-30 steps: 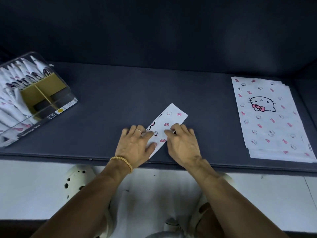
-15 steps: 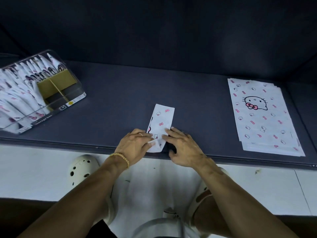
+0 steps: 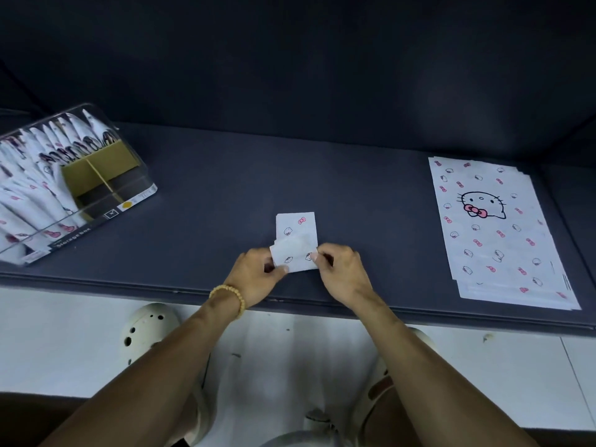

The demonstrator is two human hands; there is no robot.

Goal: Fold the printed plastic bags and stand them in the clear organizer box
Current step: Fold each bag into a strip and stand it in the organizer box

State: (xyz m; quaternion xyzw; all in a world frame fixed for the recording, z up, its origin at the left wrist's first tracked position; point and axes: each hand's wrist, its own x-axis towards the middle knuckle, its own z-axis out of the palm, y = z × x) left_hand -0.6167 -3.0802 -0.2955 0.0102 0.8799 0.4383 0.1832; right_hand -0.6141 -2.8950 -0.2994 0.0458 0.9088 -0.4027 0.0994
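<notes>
Since prev frame, near end of folded bag (image 3: 295, 243) was lifted & doubled over. L hand (image 3: 254, 275) & R hand (image 3: 342, 269) each pinched its raised flap, above tabletop (image 3: 371, 221).

Dark grey bench (image 3: 354, 195) spans the frame; front edge has a stepped lip. Dark wall (image 3: 290, 59) rises straight off its back edge. Below the front edge: white floor (image 3: 64, 333) with a few dark specks. Cream perforated clog (image 3: 145, 330) on the floor left of centre, second clog (image 3: 377, 388) right of centre, mostly hidden. Beaded bracelet (image 3: 230, 293) at the front edge.
</notes>
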